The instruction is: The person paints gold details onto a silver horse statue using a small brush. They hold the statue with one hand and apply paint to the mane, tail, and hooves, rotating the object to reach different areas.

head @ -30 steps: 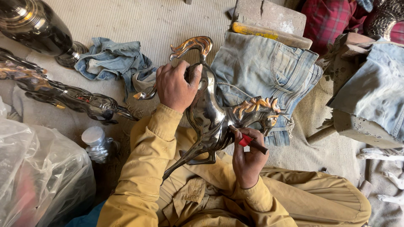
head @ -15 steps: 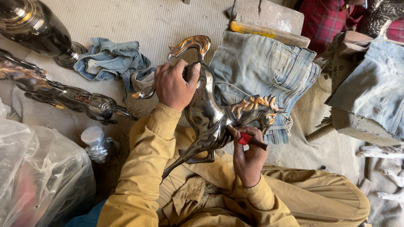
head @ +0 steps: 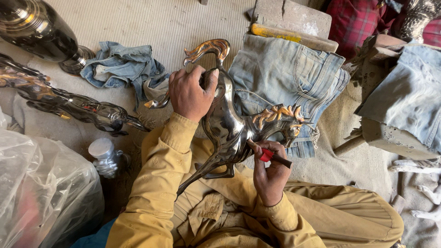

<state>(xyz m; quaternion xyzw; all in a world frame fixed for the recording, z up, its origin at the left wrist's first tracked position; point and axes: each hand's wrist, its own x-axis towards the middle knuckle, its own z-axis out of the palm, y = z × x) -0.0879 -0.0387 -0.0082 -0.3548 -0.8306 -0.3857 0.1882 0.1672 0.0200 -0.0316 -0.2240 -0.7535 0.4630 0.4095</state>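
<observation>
Two hands are working on one polished metal horse figure (head: pixel 229 128), which is lying across the person's lap, mane toward the right and curled tail toward the far side. The left hand (head: pixel 189 93) is wrapping its fingers fully around the hindquarters just below the gilded tail, a closed, firm grip that is keeping the body from rolling. The right hand (head: pixel 271 172) is pinching a small red-handled tool (head: pixel 272 156) between thumb and fingertips, closed on it like a pen, and its tip is sitting near the horse's chest, below the golden mane; whether it is touching the metal I cannot tell.

Doing this fine work well is, I judge, a matter of steadiness: keeping the left hand clamped low on the rump so the figure is not pivoting on the knee, resting the heel of the right hand against the thigh or the horse's leg, and moving the tool in short strokes. The glossy finish is probably showing every slip, so light pressure is looking wiser than force.

Lying on the floor to the left is a second dark horse figure (head: pixel 69 103), with a large dark vase (head: pixel 36 30) beyond it and denim rags (head: pixel 121 69) between. Folded denim (head: pixel 294 73) is lying just beyond the mane, and clear plastic sheeting (head: pixel 41 193) is bunching at near left.
</observation>
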